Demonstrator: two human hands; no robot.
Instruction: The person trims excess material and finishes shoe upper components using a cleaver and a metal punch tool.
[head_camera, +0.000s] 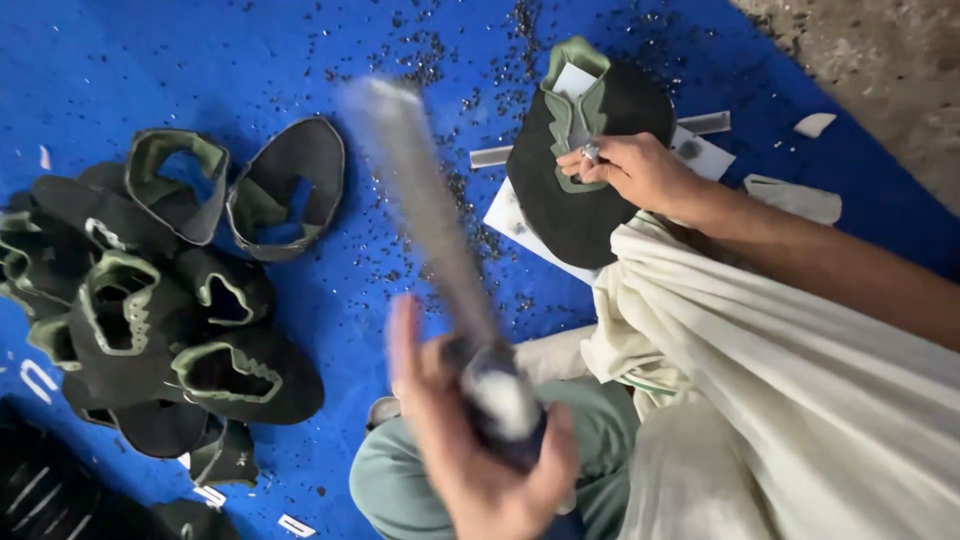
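The black upper (580, 200) with green trim lies flat under the right hand (640, 170), on a white card (510, 215). The fingers are pressed together on the trim and pinch a small silvery piece (590, 152), perhaps a punch; it is too small to tell for sure. Just beyond the knuckles a metal strip (700, 125) sticks out from under the upper.

The left hand (470, 440), nearer the body and above the knee (400, 480), is closed around the dark end of a long grey tool (420, 190). The tool slants up and away from the hand and is smeared with blur.

Well out past the left hand sits a pile (150, 320) of similar uppers. Black specks (420, 60) litter the blue tarp (300, 50) between the two hands. A cream cloth (780, 380) drapes under the right forearm.

The risk, as I judge it, is to the right fingers: they sit right at the silvery piece, so a tool coming down off-line would land on them. A tilted piece could also skid and mark the trim.
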